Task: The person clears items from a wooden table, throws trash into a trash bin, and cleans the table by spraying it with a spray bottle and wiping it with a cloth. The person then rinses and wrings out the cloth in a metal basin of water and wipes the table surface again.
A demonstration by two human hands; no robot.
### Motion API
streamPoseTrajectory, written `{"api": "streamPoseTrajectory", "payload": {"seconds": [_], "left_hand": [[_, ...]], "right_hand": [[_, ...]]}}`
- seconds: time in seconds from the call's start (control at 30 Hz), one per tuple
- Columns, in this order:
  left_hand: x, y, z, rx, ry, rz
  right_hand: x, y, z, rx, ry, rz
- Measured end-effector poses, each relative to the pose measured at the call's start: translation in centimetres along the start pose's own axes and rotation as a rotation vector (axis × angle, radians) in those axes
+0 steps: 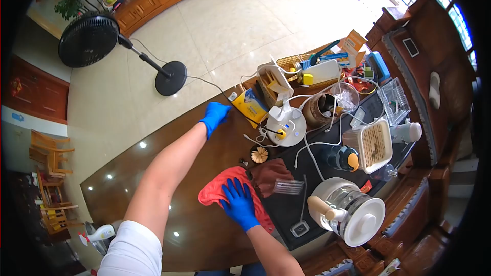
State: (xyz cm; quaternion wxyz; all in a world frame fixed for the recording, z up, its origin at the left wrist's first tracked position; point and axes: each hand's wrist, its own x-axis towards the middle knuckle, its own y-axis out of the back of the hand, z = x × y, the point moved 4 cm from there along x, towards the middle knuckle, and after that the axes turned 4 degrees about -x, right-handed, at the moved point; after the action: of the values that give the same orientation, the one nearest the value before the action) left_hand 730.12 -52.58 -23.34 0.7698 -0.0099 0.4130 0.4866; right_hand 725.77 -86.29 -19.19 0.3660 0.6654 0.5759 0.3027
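My right hand (239,203), in a blue glove, lies with its fingers spread on a red cloth (212,189) on the brown table (133,174). My left hand (216,116), also gloved in blue, is closed near the table's far edge, beside a yellow packet (249,106) and a black cable. What it holds, if anything, is hidden. A dark red cloth (271,176) lies to the right of the red one, partly under a clear plastic piece (288,186). A small pot of toothpicks (260,155) stands between the cloths and a white power hub (286,127).
A glass kettle (353,214) stands at the right on a black tray (286,225). Behind it are a white basket (375,145), a dark bottle (341,158), cables and a crowded wicker basket (302,61). A spray bottle (99,234) is lower left; a fan (171,77) stands beyond the table.
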Motion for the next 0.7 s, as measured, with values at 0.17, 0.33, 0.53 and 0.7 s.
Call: {"api": "streamPoseTrajectory", "payload": {"seconds": [0.17,0.33,0.53,0.7], "left_hand": [[-1.5,-4.5,1.5,-0.247,0.047,0.079],[0.9,-6.4,-0.3,-0.181,-0.07,0.187],[-5.4,-2.6,-0.8,-0.587,0.003,0.014],[-7.4,6.3,-4.6,-0.273,-0.224,0.149]], "right_hand": [[0.1,-0.3,-0.3,-0.047,0.002,-0.012],[0.2,-0.1,-0.4,-0.044,-0.001,0.017],[0.3,-0.3,-0.1,-0.057,-0.008,0.022],[0.1,-0.1,-0.1,-0.065,0.007,0.016]]}}
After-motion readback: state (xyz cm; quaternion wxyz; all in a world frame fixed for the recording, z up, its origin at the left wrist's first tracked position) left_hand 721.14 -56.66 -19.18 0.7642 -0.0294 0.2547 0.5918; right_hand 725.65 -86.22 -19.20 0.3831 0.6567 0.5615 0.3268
